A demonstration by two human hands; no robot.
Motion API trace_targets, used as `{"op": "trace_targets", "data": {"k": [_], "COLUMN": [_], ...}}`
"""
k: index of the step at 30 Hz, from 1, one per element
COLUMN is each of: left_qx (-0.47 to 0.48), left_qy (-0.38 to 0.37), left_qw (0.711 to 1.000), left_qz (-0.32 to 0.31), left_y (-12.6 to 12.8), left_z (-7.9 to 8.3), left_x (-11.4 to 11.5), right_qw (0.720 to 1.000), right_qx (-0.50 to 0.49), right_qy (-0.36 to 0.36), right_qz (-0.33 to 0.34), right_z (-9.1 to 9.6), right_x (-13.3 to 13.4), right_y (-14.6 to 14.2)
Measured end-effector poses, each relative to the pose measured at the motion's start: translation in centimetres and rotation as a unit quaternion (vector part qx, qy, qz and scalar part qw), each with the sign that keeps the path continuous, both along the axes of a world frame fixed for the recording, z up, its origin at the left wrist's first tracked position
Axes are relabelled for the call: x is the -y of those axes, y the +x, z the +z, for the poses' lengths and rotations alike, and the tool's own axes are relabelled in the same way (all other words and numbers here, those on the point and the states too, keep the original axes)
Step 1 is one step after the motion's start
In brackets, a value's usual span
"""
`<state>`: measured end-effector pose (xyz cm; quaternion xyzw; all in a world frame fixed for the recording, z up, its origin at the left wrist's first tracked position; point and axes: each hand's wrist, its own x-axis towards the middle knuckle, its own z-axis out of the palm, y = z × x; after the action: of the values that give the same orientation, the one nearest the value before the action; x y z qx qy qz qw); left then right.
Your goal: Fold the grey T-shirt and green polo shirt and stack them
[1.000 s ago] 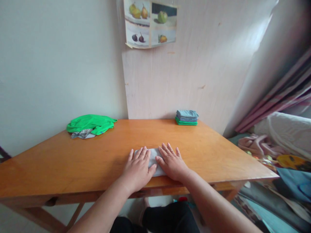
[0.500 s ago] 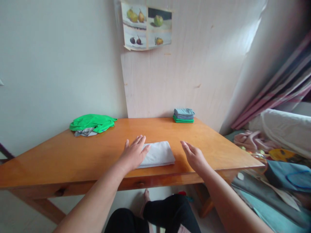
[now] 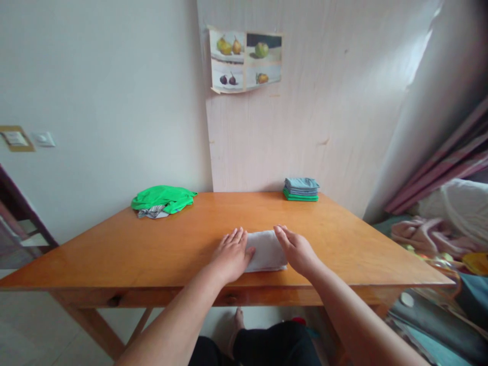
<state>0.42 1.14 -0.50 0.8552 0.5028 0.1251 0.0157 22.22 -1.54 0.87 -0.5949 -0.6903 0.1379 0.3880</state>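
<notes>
Near the front edge of the desk (image 3: pixel 152 254), well apart from the green cloth heap (image 3: pixel 163 198), lies a folded grey cloth (image 3: pixel 267 250): pale, smooth, a neat flat rectangle with rounded folds. It sits between the two hands. The left hand (image 3: pixel 231 254) lies flat with its fingers (image 3: pixel 235 238) stretched out and close together, palm down on the desk and the cloth's left end, gripping nothing. The right hand (image 3: pixel 297 250) rests on the cloth's right end, fingers (image 3: pixel 281 235) extended and slightly curled over the fold, not closed around it. Farther back from the grey cloth, against the wall, stands a small stack of folded cloths (image 3: pixel 301 188), blue-grey over green.
</notes>
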Motion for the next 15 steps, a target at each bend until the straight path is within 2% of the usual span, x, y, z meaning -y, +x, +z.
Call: {"op": "trace_targets", "data": {"k": [4, 6, 11, 15], "left_qx": [-0.006, -0.007, 0.013, 0.044], "left_qy": [0.002, 0.003, -0.003, 0.001], "left_qw": [1.000, 1.000, 1.000, 0.999], "left_qz": [0.001, 0.003, -0.001, -0.009], "left_y": [0.2, 0.3, 0.4, 0.2], "left_z": [0.1, 0.2, -0.2, -0.5], "left_x": [0.4, 0.6, 0.8, 1.0], "right_qw": [0.993, 0.983, 0.953, 0.944], "right_qx": [0.095, 0.152, 0.268, 0.298], "right_qy": [0.025, 0.032, 0.027, 0.052], "right_qz": [0.058, 0.094, 0.137, 0.133], "right_z": [0.8, 0.6, -2.0, -3.9], "right_x": [-1.1, -1.6, -2.4, -2.4], "right_y": [-2.3, -3.3, -4.1, -3.7]}}
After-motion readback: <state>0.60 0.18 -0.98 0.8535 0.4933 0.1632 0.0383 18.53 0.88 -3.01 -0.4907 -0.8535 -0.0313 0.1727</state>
